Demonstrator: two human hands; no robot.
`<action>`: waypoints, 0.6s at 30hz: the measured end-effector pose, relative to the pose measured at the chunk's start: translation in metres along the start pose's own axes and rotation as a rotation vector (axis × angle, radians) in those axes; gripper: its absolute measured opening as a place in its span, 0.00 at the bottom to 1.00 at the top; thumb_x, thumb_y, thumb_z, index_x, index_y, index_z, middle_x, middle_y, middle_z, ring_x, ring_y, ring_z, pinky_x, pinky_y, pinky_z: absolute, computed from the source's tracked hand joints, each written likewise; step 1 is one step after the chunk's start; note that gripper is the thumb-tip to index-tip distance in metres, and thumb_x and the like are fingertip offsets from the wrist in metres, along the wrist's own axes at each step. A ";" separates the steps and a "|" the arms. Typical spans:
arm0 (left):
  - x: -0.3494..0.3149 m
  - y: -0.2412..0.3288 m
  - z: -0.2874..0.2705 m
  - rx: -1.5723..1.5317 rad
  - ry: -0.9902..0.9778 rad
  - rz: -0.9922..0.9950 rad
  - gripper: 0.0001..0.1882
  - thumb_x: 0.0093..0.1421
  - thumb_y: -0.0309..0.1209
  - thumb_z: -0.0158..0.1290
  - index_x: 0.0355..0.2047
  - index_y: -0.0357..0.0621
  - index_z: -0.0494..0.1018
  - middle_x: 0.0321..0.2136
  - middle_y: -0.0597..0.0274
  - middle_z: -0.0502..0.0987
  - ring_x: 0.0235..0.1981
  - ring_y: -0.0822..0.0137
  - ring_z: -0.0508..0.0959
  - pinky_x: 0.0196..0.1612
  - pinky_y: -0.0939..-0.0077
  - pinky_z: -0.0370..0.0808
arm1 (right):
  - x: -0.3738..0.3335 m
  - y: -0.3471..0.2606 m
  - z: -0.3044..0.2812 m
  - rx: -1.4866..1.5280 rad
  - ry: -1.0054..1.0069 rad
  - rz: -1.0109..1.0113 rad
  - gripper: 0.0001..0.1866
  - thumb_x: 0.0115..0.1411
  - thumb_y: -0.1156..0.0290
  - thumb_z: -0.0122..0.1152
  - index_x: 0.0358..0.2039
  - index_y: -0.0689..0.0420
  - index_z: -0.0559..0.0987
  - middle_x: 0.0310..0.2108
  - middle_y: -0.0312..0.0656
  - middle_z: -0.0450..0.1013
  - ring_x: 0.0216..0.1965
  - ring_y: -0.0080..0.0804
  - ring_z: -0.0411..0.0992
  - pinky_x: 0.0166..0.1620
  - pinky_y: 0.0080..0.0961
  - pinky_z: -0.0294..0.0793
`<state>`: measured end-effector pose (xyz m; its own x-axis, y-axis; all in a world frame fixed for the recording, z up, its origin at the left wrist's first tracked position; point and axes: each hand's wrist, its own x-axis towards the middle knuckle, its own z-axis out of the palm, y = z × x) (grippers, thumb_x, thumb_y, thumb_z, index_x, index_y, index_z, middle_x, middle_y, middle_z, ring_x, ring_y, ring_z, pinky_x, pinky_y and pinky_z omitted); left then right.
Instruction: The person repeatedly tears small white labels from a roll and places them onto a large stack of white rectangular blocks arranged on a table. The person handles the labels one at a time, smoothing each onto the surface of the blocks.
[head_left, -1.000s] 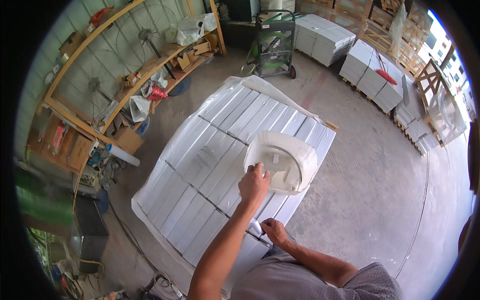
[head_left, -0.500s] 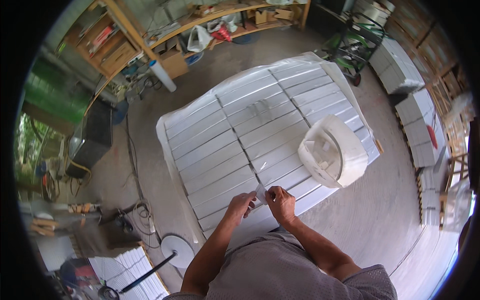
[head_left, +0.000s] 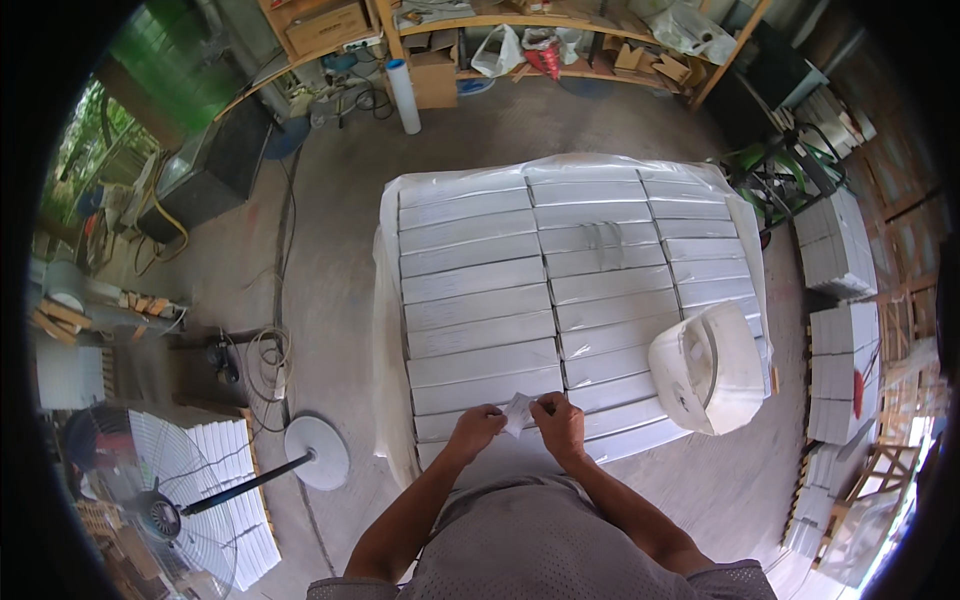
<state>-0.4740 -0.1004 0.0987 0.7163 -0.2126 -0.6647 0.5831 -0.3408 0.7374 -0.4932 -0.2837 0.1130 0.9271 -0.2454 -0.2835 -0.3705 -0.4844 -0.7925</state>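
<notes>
A concrete floor [head_left: 335, 240] runs through a cluttered workshop, with a wooden shelf [head_left: 590, 70] along the far side, a trolley [head_left: 800, 185] at the far right and a fan [head_left: 160, 515] at the near left. In the middle stands a broad stack [head_left: 470, 290] of long white boxes laid in rows, with clear film [head_left: 391, 300] gathered round its edges.

The person's left hand [head_left: 474, 432] and right hand [head_left: 562, 424] meet over the near edge of the stack, with a small white slip [head_left: 517, 412] between them. The left pinches the slip's left side narrowly between thumb and fingers; the right pinches it at the right side, its fingers curled in. Whether the slip is one layer or several, I cannot tell. A cut-open white tub [head_left: 735, 385] sits on the stack's near right part, apart from both hands; what lies in it is too small to make out.

A second ago the left hand was at the tub's rim while the right held something white by the near edge. Now both hands are on the slip, so all the handling is there and the tub is left alone. Against the half-second-earlier view, the slip shows flatter and more fully between the fingers, and the head has turned, bringing the whole fan into sight.
</notes>
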 end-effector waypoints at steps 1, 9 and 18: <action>0.002 -0.009 -0.003 0.040 0.073 0.047 0.18 0.57 0.39 0.54 0.36 0.33 0.78 0.22 0.58 0.78 0.21 0.67 0.74 0.26 0.73 0.70 | 0.002 -0.002 0.006 0.041 -0.044 0.065 0.12 0.57 0.67 0.64 0.34 0.63 0.79 0.25 0.43 0.79 0.25 0.28 0.78 0.30 0.24 0.75; 0.009 -0.015 -0.053 -0.038 0.187 -0.136 0.17 0.55 0.38 0.55 0.35 0.34 0.78 0.22 0.58 0.78 0.21 0.69 0.72 0.25 0.73 0.69 | 0.031 -0.027 0.047 0.362 -0.174 0.328 0.13 0.57 0.68 0.61 0.34 0.67 0.77 0.27 0.42 0.78 0.24 0.25 0.76 0.25 0.20 0.70; 0.053 -0.016 -0.108 0.328 0.458 -0.092 0.18 0.56 0.43 0.54 0.38 0.42 0.79 0.32 0.49 0.81 0.37 0.49 0.80 0.41 0.57 0.75 | 0.052 -0.045 0.093 0.757 -0.370 0.690 0.17 0.61 0.65 0.58 0.46 0.64 0.74 0.43 0.45 0.77 0.39 0.34 0.78 0.32 0.24 0.71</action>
<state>-0.4038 -0.0077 0.0643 0.8039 0.2247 -0.5507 0.5536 -0.6210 0.5549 -0.4226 -0.1968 0.0842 0.5397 0.0636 -0.8394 -0.8039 0.3347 -0.4916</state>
